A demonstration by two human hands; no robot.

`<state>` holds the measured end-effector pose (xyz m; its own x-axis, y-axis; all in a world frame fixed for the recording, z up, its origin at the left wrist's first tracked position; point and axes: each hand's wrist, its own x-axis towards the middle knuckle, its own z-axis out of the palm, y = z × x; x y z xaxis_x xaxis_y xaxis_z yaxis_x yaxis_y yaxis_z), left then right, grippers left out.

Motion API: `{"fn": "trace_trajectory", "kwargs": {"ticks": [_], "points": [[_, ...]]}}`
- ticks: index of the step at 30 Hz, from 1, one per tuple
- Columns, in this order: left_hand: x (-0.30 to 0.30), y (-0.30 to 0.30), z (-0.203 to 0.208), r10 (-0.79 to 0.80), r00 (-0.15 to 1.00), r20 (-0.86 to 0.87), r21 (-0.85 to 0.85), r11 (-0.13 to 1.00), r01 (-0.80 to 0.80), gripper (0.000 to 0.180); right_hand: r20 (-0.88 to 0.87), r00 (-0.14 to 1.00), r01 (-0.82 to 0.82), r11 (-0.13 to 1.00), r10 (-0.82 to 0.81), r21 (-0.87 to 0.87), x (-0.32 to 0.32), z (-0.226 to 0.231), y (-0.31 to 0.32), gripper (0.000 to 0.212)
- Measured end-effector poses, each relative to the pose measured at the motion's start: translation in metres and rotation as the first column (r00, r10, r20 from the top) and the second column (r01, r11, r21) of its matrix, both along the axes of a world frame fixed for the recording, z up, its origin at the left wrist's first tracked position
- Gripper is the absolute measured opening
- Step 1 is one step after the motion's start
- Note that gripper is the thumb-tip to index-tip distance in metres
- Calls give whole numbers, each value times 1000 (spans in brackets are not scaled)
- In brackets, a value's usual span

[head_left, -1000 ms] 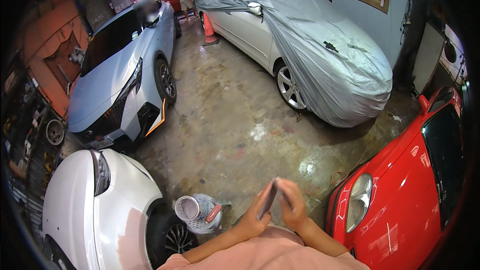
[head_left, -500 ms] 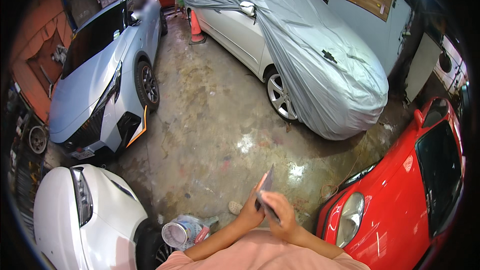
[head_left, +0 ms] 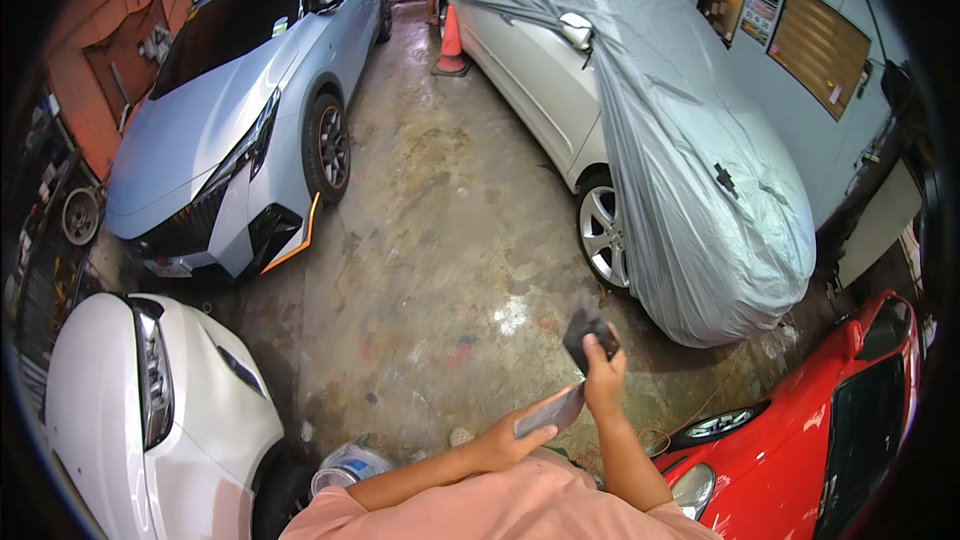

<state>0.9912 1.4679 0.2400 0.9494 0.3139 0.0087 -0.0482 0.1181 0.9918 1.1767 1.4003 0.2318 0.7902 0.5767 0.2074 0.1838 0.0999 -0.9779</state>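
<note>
In front of my body, my left hand point(head_left: 503, 442) is closed on a flat grey sheet point(head_left: 552, 414), thumb over its near side and fingers behind. My right hand point(head_left: 605, 380) is raised just beyond it and to the right. Pinched under that thumb is a dark, nearly black flat piece point(head_left: 578, 337), its far edge smeared by motion. A narrow gap separates the two pieces. Neither shows clearly enough to tell its exact kind.
A blue-grey car point(head_left: 225, 70) and a white car point(head_left: 195, 400) stand at left. A covered car point(head_left: 700, 130) is beyond at right, a red car point(head_left: 770, 450) near right. An orange cone point(head_left: 451, 35) stands far off; a bucket point(head_left: 335, 478) sits near my left forearm. Wet patches mark the concrete floor point(head_left: 420, 240).
My hands were together over the grey pieces. My right hand has moved up and away with the dark piece, while the left keeps the grey sheet. The view has shifted.
</note>
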Motion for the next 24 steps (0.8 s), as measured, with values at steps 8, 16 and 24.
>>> {"fn": "trace_trajectory", "kwargs": {"ticks": [8,16,24], "points": [[13,137,-7,358,919,-166,-768,538,-349,45,567,770,-354,935,292,0,13,15,39,44],[70,181,-30,398,857,-328,-541,665,-516,45,54,938,-346,934,343,88,127,-37,151,40],[236,264,34,582,813,12,603,645,-470,27,-210,940,-250,962,269,114,308,0,312,65]]}}
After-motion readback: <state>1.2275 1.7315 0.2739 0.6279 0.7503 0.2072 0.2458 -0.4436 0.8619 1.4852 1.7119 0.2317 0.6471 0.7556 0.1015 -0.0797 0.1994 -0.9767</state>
